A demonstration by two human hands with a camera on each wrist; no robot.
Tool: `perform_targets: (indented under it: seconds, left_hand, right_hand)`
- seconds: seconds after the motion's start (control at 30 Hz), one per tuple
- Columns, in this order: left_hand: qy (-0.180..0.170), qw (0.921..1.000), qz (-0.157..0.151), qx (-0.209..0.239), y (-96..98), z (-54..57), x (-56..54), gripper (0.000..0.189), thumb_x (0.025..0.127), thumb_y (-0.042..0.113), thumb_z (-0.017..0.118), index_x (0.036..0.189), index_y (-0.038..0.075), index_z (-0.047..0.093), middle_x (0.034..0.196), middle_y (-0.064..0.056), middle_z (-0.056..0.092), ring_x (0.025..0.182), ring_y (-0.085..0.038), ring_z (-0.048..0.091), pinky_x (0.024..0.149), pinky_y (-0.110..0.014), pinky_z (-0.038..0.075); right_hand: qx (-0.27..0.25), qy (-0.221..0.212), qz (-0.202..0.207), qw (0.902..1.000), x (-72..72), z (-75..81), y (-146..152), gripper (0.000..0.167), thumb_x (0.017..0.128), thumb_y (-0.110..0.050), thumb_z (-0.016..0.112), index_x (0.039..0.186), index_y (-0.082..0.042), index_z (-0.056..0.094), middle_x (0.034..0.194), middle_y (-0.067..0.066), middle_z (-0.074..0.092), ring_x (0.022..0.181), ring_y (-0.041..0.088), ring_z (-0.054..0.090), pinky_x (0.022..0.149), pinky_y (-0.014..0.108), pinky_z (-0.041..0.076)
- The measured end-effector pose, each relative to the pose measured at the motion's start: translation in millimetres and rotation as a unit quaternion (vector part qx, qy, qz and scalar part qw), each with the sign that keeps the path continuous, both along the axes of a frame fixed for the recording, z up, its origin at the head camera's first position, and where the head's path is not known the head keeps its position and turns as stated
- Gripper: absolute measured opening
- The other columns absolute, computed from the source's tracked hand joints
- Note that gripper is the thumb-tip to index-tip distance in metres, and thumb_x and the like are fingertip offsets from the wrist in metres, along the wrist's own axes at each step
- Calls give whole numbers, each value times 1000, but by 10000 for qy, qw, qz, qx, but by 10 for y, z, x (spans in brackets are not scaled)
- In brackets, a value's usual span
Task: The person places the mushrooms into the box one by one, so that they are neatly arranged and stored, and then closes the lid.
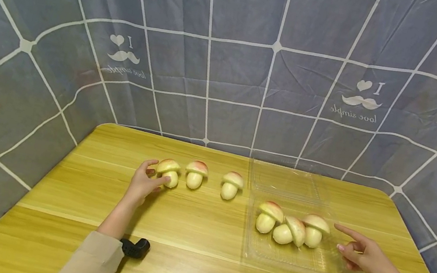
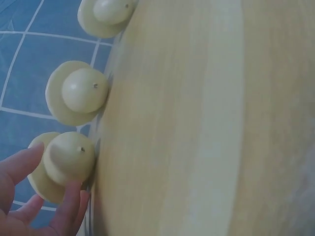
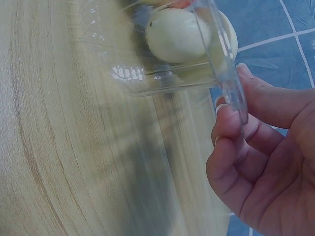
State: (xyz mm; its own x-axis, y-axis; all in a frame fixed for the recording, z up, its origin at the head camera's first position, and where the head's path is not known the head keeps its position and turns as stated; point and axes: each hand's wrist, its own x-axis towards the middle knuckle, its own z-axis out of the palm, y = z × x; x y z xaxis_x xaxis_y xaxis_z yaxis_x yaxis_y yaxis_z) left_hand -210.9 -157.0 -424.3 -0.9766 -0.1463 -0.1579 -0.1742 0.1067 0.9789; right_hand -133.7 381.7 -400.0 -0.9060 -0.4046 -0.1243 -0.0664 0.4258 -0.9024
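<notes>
Where the left grip (image 1: pixel 142 185) pinches it, one mushroom (image 1: pixel 169 167) is partly hidden

The head view is bright, with glare low on the yellow wood-grain surface (image 1: pixel 177 271); wrist views are dimmer, softer.

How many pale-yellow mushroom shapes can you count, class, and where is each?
6. On the yellow wooden table: left mushroom, held by the left hand; middle mushroom; right mushroom. Inside the clear plastic box: left boxed mushroom, tilted central mushroom, right boxed mushroom. None appears hidden.
</notes>
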Motion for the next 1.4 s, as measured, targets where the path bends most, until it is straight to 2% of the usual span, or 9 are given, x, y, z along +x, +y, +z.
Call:
perform_targets:
  seconds: [0.2,0.3,0.43,0.6,0.83,1.07,1.4]
  left_hand:
    - [-19,10000,49,-54,32,2,-18,72,83,3,68,142,3,26,133,-28,26,113,-35,39,70,-30,53]
    - [0,9999,63,-101,56,5,-26,72,83,3,68,143,3,26,131,-27,27,109,-33,40,68,-29,53]
    - [59,9998,71,-191,87,11,-32,73,84,3,68,143,3,26,128,-26,28,97,-27,44,65,-28,52]
    - [61,9996,162,-230,103,-4,-44,72,83,3,68,143,4,28,125,-24,30,85,-22,45,61,-25,51]
    - [23,9997,235,-40,118,-28,-69,73,83,2,68,144,4,27,130,-26,27,100,-29,42,64,-26,51]
    - [12,9995,312,20,132,-45,-91,73,83,1,68,143,5,28,130,-25,29,98,-28,44,64,-24,50]
    - [107,9996,249,89,125,-53,-83,72,83,-1,66,143,3,26,126,-26,31,98,-27,45,63,-20,49]
  right_hand:
    - [-41,-13,47,10000,-5,-5,5,49,97,-10,50,142,-23,38,65,0,49,53,11,45,45,34,35]
    - [-2,13,41,10000,-7,-5,6,49,97,-10,50,143,-19,36,65,0,49,53,11,45,45,34,35]
    - [64,41,8,10000,-7,-6,8,50,97,-10,50,144,-15,35,65,0,50,54,10,45,45,33,37]
    - [51,23,9,10000,-7,-9,11,50,97,-10,50,144,-17,36,66,0,50,54,10,45,46,33,38]
    - [84,-7,-14,10000,-6,-6,17,50,97,-12,51,144,-18,36,66,-1,50,55,9,47,47,32,40]
    - [16,9,30,10000,-5,-5,17,49,97,-10,50,141,-25,38,65,0,50,54,11,46,46,33,38]
    - [-4,26,13,10000,-3,-5,0,49,96,-10,50,143,-11,35,66,-2,49,55,8,46,45,33,36]
